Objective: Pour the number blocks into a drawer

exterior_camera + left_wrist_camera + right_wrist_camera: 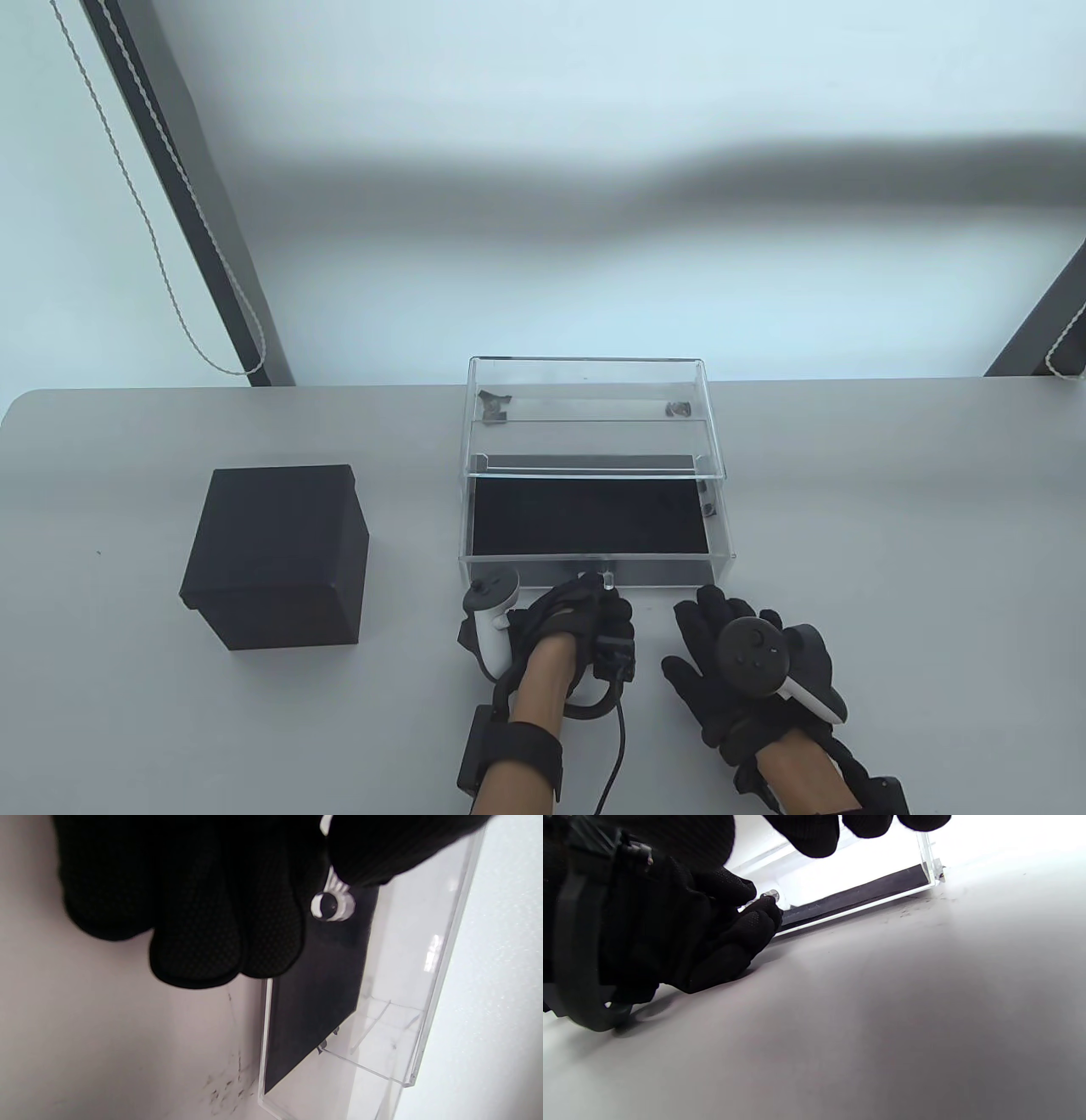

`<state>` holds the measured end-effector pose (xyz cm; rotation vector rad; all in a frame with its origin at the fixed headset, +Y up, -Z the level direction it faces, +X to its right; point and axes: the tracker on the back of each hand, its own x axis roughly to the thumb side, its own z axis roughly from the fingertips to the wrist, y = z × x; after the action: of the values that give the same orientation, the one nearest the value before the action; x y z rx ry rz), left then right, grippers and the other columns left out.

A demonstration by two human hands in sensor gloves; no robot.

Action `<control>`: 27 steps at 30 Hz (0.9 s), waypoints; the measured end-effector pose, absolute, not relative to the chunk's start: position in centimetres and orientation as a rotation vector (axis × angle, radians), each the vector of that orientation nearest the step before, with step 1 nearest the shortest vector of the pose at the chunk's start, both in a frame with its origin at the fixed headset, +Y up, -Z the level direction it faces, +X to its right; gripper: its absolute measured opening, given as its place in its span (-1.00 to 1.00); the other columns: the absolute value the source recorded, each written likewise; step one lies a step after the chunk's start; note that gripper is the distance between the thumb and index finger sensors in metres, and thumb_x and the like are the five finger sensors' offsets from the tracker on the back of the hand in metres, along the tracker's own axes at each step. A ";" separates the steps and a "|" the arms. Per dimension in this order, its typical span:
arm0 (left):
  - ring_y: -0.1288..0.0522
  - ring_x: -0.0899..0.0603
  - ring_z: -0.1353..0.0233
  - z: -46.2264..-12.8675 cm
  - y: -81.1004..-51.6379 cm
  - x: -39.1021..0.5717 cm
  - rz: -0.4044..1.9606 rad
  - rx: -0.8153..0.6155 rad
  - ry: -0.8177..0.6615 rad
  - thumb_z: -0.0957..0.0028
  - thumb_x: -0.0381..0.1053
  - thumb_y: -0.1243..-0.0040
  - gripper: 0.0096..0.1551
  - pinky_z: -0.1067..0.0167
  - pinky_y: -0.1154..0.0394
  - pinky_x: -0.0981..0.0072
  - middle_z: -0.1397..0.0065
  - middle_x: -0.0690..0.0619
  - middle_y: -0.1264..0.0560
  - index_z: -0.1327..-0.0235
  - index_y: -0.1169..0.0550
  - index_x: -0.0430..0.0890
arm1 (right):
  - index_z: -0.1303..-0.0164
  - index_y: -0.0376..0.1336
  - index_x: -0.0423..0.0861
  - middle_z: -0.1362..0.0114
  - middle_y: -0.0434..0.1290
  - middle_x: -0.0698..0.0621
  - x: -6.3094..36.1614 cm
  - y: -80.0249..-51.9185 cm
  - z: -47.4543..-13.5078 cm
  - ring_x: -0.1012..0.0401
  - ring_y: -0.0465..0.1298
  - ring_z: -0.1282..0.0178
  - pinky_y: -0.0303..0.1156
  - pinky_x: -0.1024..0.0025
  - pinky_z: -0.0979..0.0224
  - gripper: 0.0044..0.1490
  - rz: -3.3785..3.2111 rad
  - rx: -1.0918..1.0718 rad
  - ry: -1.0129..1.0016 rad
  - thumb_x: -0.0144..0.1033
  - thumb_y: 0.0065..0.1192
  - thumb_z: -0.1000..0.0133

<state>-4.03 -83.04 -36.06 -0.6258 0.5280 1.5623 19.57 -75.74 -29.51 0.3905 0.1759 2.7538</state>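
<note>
A clear acrylic case [585,399] stands mid-table. Its drawer [594,562], lined in black, is pulled partway out toward me. My left hand [604,594] pinches the small clear knob [604,581] on the drawer's front. The knob also shows in the left wrist view [333,906] and in the right wrist view [770,894], between the left hand's fingertips [763,910]. My right hand [721,628] lies flat and open on the table, just right of the left hand, holding nothing. A closed black box [276,556] sits at the left. No number blocks are in sight.
The grey table [891,526] runs from the left edge to the right edge of the table view. A bead cord [161,255] hangs by the window frame behind the table. Small metal fittings [492,407] sit inside the case at the back.
</note>
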 end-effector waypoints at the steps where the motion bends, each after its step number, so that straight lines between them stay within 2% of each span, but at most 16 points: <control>1: -0.70 -0.10 -0.04 -35.9 -83.1 -4.0 1.570 -0.629 0.534 -0.02 0.29 -0.06 -0.33 -0.06 -0.61 0.04 -0.06 0.03 -0.69 -0.15 -0.48 -0.18 | -0.53 0.01 -0.14 -0.68 -0.08 -0.24 19.4 -75.6 -29.4 -0.30 -0.06 -0.57 -0.27 -0.42 -0.44 -0.02 2.779 0.403 0.165 0.21 0.10 -0.05; 5: -0.65 -0.18 -0.09 -34.7 -83.4 -3.9 1.644 -0.723 0.557 -0.07 0.31 0.00 -0.26 -0.07 -0.56 -0.07 -0.10 -0.10 -0.65 -0.19 -0.45 -0.26 | -0.53 0.01 -0.13 -0.68 -0.10 -0.22 19.1 -74.8 -29.1 -0.30 -0.06 -0.57 -0.27 -0.42 -0.44 -0.02 2.836 0.442 0.106 0.21 0.10 -0.04; 7: -0.59 -0.24 -0.18 -34.3 -83.1 -4.0 1.659 -0.800 0.517 -0.10 0.33 0.04 -0.21 -0.15 -0.49 -0.14 -0.21 -0.15 -0.59 -0.27 -0.38 -0.27 | -0.53 0.01 -0.13 -0.68 -0.09 -0.22 19.0 -74.2 -29.0 -0.29 -0.05 -0.57 -0.27 -0.42 -0.44 -0.02 2.858 0.461 0.070 0.21 0.10 -0.04; 10: -0.53 -0.27 -0.27 -34.2 -81.1 -4.3 1.518 -0.752 0.420 -0.08 0.36 0.06 -0.19 -0.26 -0.40 -0.23 -0.30 -0.17 -0.54 -0.33 -0.33 -0.23 | -0.53 0.02 -0.13 -0.68 -0.08 -0.22 18.8 -73.5 -28.8 -0.29 -0.05 -0.57 -0.26 -0.42 -0.44 -0.02 2.852 0.485 0.021 0.21 0.10 -0.04; 13: -0.53 -0.29 -0.29 -33.7 -78.7 -4.4 1.375 -0.685 0.317 -0.07 0.38 0.07 -0.19 -0.27 -0.39 -0.25 -0.33 -0.16 -0.54 -0.36 -0.32 -0.18 | -0.53 0.01 -0.13 -0.68 -0.08 -0.23 18.7 -72.7 -28.6 -0.29 -0.04 -0.57 -0.26 -0.42 -0.44 -0.02 2.846 0.510 -0.028 0.21 0.11 -0.04; 17: -0.54 -0.32 -0.28 -32.2 -75.2 -4.8 1.265 -0.529 0.224 -0.05 0.38 0.05 -0.19 -0.26 -0.37 -0.30 -0.34 -0.17 -0.55 -0.36 -0.35 -0.16 | -0.53 0.01 -0.13 -0.68 -0.08 -0.23 18.2 -71.7 -28.1 -0.29 -0.04 -0.58 -0.26 -0.42 -0.44 -0.02 2.858 0.548 -0.089 0.21 0.10 -0.04; 21: -0.53 -0.33 -0.29 -30.6 -71.5 -6.0 1.102 -0.288 0.133 -0.03 0.37 0.02 -0.20 -0.27 -0.36 -0.33 -0.35 -0.18 -0.55 -0.35 -0.37 -0.14 | -0.53 0.01 -0.12 -0.68 -0.07 -0.22 17.9 -70.8 -27.6 -0.29 -0.03 -0.57 -0.25 -0.42 -0.44 -0.03 2.851 0.580 -0.141 0.21 0.10 -0.04; 24: -0.54 -0.33 -0.30 -29.3 -68.7 -8.3 0.936 -0.066 0.096 -0.02 0.37 0.01 -0.21 -0.28 -0.36 -0.33 -0.36 -0.16 -0.56 -0.35 -0.38 -0.12 | -0.53 0.01 -0.12 -0.68 -0.06 -0.22 17.7 -70.3 -27.2 -0.29 -0.02 -0.57 -0.24 -0.42 -0.44 -0.02 2.847 0.603 -0.172 0.22 0.10 -0.04; 27: -0.51 -0.34 -0.33 -28.6 -67.0 -11.0 0.904 0.048 0.121 -0.02 0.36 0.01 -0.20 -0.31 -0.33 -0.34 -0.40 -0.17 -0.52 -0.37 -0.36 -0.11 | -0.53 0.01 -0.12 -0.68 -0.05 -0.23 17.6 -70.1 -27.0 -0.29 -0.01 -0.57 -0.23 -0.42 -0.44 -0.02 2.843 0.611 -0.182 0.22 0.10 -0.04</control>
<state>-10.96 -66.96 -28.58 0.0485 0.1211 0.9039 17.59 -70.10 -26.99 0.6107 -0.1820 2.8430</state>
